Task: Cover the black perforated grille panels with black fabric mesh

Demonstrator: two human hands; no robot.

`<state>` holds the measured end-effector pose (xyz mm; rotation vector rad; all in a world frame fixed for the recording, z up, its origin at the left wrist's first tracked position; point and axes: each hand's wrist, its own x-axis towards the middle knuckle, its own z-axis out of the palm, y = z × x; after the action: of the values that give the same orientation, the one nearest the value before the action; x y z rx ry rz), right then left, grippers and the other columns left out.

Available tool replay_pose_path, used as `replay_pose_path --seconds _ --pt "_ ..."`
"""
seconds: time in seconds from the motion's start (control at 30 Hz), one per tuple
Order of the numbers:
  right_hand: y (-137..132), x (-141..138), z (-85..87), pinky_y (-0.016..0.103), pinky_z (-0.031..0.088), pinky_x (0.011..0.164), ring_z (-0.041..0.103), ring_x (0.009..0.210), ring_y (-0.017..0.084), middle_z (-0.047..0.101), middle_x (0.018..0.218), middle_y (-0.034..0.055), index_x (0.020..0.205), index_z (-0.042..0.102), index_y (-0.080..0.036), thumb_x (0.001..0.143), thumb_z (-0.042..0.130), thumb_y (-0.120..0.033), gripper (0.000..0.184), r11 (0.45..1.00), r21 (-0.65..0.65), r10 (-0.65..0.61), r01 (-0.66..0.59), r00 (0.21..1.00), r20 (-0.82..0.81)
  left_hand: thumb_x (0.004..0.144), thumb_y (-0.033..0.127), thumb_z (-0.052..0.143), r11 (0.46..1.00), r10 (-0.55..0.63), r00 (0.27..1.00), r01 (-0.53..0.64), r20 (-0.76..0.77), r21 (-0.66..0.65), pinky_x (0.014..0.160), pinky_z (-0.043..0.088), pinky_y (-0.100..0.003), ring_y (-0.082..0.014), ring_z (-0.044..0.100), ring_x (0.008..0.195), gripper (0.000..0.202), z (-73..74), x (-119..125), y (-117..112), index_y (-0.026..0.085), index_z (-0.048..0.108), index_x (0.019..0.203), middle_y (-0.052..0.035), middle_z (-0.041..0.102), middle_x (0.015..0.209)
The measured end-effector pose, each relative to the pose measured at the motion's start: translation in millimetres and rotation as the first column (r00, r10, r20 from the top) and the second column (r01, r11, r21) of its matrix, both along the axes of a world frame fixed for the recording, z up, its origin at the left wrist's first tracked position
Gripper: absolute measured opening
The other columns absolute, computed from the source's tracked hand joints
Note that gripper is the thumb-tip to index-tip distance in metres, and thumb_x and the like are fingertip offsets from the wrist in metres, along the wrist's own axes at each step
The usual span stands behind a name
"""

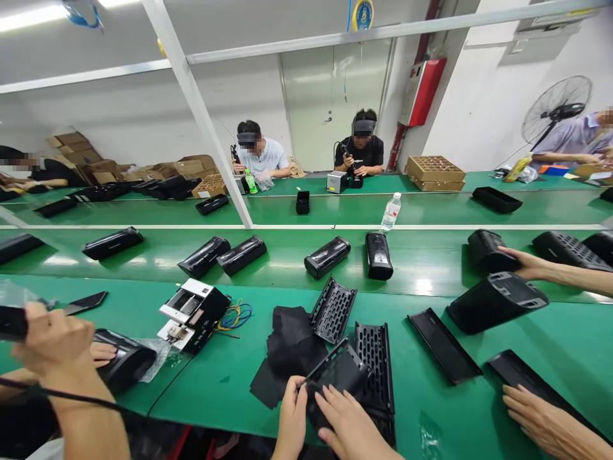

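Observation:
A black grille panel (342, 367) lies tilted in front of me, with dark sheet material over part of its inner face. My left hand (293, 412) pinches its left edge between thumb and fingers. Stretched fingers of my right hand (352, 421) lie flat on the dark surface. Under and beside it on the right are more perforated grilles (376, 358). Another grille (334, 311) stands tilted just behind. To the left is a loose pile of thin black sheets (290, 345), partly beneath the grilles.
A co-worker's hands (57, 345) work at the left near a black-and-white machine (191, 313). At the right, other hands hold a black housing (493, 252) and touch a long panel (527, 377). Several black housings (328, 257) rest on the green conveyor (282, 255). A clear plastic bag (430, 437) lies front right.

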<state>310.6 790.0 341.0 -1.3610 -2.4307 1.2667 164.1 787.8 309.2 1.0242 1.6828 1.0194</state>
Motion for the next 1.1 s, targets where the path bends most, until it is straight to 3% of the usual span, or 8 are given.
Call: replay_pose_path --seconds 0.1,0.17,0.3,0.4,0.53,0.63,0.8,1.1 --pt "6.7 15.6 18.7 0.045 0.025 0.1 0.033 0.12 0.027 0.038 0.131 0.0101 0.126 0.037 -0.02 0.073 0.05 -0.037 0.057 0.997 -0.062 -0.046 0.038 0.992 -0.121 0.065 0.052 0.047 1.0 0.025 1.0 -0.024 0.019 -0.013 0.066 0.042 -0.026 -0.017 0.051 0.067 0.034 12.1 -3.7 0.1 0.019 0.053 0.071 0.0001 0.054 0.066" --pt "18.3 34.4 28.0 0.041 0.024 0.101 0.033 0.12 0.024 0.04 0.13 0.0068 0.122 0.043 -0.023 0.076 0.044 -0.041 0.049 0.971 -0.031 -0.24 0.239 0.948 -0.21 0.064 0.054 0.048 0.999 0.024 0.998 -0.022 0.052 -0.04 0.062 0.041 -0.025 -0.0158 0.05 0.063 0.036 24.6 -6.7 1.4 0.019 0.053 0.07 0.0014 0.052 0.063" --pt "45.1 72.9 29.3 0.039 0.034 0.093 0.043 0.111 0.024 0.045 0.124 0.009 0.119 0.044 -0.022 0.072 0.05 -0.041 0.052 0.773 -0.099 -0.627 0.626 0.732 -0.266 0.063 0.052 0.052 0.999 0.013 0.993 -0.008 0.117 -0.04 0.056 0.039 -0.021 -0.0125 0.046 0.058 0.033 54.2 -11.0 7.5 0.019 0.053 0.068 0.0037 0.049 0.06" --pt "56.9 88.7 26.5 0.03 0.044 0.066 0.056 0.073 0.018 0.061 0.087 0.0065 0.113 0.047 -0.015 0.067 0.056 -0.037 0.052 0.759 -0.355 -0.64 0.546 0.726 -0.252 0.062 0.05 0.055 0.998 0.006 0.976 0.007 0.219 -0.058 0.054 0.038 -0.02 -0.0112 0.047 0.056 0.031 72.8 -10.7 13.5 0.019 0.054 0.069 0.0047 0.05 0.056" --pt "58.2 90.9 31.6 0.021 0.03 0.045 0.038 0.045 0.008 0.04 0.047 -0.0081 0.089 0.053 -0.013 0.067 0.058 -0.037 0.032 0.777 -0.444 -0.61 0.446 0.71 -0.353 0.061 0.045 0.059 0.993 0.098 0.906 -0.064 0.412 -0.097 0.064 0.044 -0.024 -0.0153 0.056 0.067 0.031 90.5 -6.3 18.3 0.019 0.056 0.079 0.0023 0.061 0.065" --pt "55.0 89.0 38.9 0.02 0.024 0.041 0.031 0.042 0.007 0.03 0.044 -0.0101 0.081 0.051 -0.016 0.068 0.055 -0.044 0.031 0.751 -0.473 -0.646 0.46 0.658 -0.387 0.06 0.043 0.061 0.986 0.154 0.827 -0.095 0.541 -0.136 0.073 0.046 -0.031 -0.0206 0.06 0.081 0.04 102.2 -2.3 18.4 0.02 0.056 0.093 -0.003 0.067 0.081" --pt "49.5 90.5 56.9 0.02 0.026 0.04 0.03 0.039 0.007 0.024 0.044 -0.0097 0.068 0.044 -0.019 0.07 0.049 -0.054 0.035 0.717 -0.475 -0.693 0.51 0.592 -0.411 0.058 0.031 0.066 0.998 0.034 0.797 0.002 0.603 -0.058 0.083 0.045 -0.036 -0.0246 0.058 0.094 0.049 120.4 1.5 15.2 0.018 0.055 0.104 -0.0085 0.064 0.101" --pt "37.9 97.7 82.6 0.024 0.04 0.058 0.049 0.064 0.014 0.053 0.067 0.0006 0.089 0.054 -0.018 0.067 0.058 -0.043 0.034 0.723 -0.423 -0.689 0.546 0.522 -0.504 0.055 0.028 0.07 1.0 0.014 0.836 -0.003 0.548 -0.021 0.087 0.044 -0.037 -0.0264 0.055 0.099 0.057 138.0 -0.2 17.1 0.018 0.053 0.109 -0.0097 0.063 0.104"
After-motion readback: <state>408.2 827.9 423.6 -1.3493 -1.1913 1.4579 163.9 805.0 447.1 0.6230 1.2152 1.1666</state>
